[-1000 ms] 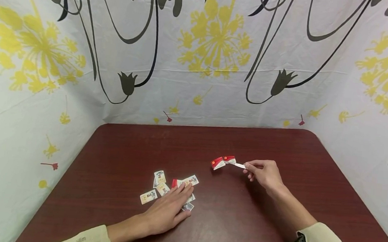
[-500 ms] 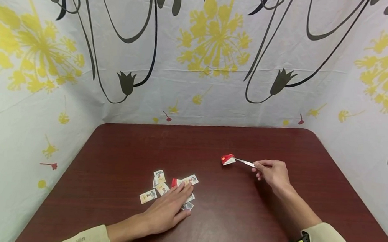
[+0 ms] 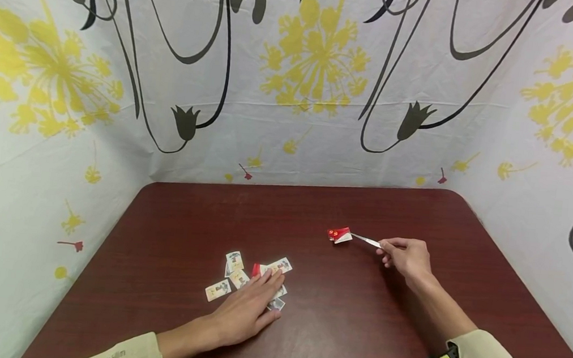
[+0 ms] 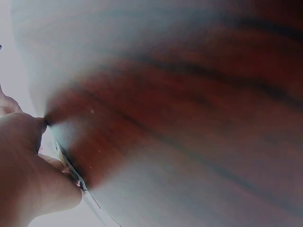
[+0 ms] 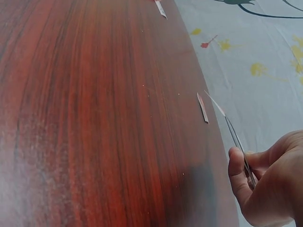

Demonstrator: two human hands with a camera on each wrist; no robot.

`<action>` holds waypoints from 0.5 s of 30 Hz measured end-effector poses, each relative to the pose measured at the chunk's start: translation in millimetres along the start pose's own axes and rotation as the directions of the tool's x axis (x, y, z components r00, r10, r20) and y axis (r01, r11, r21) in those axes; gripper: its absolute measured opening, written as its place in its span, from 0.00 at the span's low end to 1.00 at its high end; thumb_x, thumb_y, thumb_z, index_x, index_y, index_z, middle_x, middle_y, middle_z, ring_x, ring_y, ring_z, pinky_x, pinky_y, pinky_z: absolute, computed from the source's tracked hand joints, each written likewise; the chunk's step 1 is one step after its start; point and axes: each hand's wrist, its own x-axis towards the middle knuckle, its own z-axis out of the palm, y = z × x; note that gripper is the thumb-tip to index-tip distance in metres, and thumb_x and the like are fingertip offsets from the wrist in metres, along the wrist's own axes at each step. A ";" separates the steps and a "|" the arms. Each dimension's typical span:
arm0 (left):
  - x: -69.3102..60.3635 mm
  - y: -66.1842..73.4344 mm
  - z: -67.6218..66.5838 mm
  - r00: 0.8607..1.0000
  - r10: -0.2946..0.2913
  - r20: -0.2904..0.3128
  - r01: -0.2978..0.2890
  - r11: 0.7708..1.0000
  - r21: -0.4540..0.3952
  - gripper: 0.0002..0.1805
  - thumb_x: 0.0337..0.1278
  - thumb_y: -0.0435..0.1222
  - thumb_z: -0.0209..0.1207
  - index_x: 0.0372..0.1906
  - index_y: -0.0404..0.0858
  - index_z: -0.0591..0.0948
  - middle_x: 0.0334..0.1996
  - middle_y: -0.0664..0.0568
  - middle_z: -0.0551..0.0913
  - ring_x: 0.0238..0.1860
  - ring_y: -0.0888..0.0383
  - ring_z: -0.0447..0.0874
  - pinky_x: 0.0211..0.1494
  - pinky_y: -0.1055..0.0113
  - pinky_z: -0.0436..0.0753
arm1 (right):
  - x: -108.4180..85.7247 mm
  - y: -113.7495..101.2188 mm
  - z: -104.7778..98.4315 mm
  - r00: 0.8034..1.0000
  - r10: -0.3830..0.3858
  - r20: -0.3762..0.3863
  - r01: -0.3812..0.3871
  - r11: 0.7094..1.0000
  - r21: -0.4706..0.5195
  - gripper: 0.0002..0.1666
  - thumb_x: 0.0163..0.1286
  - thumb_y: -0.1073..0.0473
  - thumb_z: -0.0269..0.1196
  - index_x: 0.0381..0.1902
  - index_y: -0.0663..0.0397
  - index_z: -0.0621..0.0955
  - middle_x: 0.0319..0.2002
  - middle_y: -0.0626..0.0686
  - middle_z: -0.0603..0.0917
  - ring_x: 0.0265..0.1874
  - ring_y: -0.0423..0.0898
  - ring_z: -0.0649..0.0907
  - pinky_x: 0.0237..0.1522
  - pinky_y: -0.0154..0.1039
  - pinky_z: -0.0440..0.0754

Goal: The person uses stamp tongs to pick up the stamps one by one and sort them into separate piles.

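Right hand [image 3: 408, 259] pinches tweezers [image 3: 369, 241] pointing leftward and away; outstretched left hand [image 3: 248, 310] touches cards [image 3: 283, 264].

The table [image 3: 202, 211] is dark red-brown with a streaked wood grain, its far corners rounded and a pale sheen on its nearer part. Beyond its far edge and along both sides hangs a white cloth [image 3: 217, 150], lightly creased. It is printed with large yellow blooms [image 3: 317, 45], dark tulips [image 3: 185, 123] on curling stems [image 3: 229, 54], small yellow sprigs [image 3: 73, 221] and red sprigs [image 3: 78, 246].
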 end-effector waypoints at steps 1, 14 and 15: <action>-0.1 0.0 -0.1 1.000 -0.001 0.000 0.001 1.000 -0.001 0.37 0.81 0.46 0.57 0.82 0.31 0.63 0.82 0.42 0.61 0.83 0.44 0.55 0.84 0.48 0.58 | 0.0 0.3 0.1 1.000 0.003 0.000 -0.003 1.000 -0.003 0.17 0.78 0.67 0.63 0.52 0.82 0.83 0.28 0.56 0.90 0.20 0.39 0.84 0.25 0.32 0.86; 0.0 -0.7 0.3 1.000 0.006 -0.007 -0.006 1.000 0.000 0.37 0.81 0.46 0.57 0.82 0.30 0.63 0.82 0.41 0.62 0.83 0.43 0.55 0.84 0.48 0.58 | -2.2 4.0 5.0 0.999 0.042 -0.011 -0.042 0.999 0.007 0.16 0.77 0.68 0.64 0.52 0.82 0.84 0.28 0.56 0.90 0.20 0.39 0.84 0.25 0.33 0.87; 0.1 -0.8 0.5 1.000 0.007 -0.008 -0.007 1.000 0.000 0.37 0.80 0.46 0.57 0.81 0.30 0.63 0.82 0.41 0.62 0.83 0.43 0.55 0.84 0.48 0.58 | -2.3 4.4 5.4 0.999 0.047 -0.013 -0.046 0.999 0.004 0.16 0.78 0.67 0.65 0.52 0.81 0.84 0.28 0.56 0.90 0.20 0.39 0.84 0.25 0.33 0.87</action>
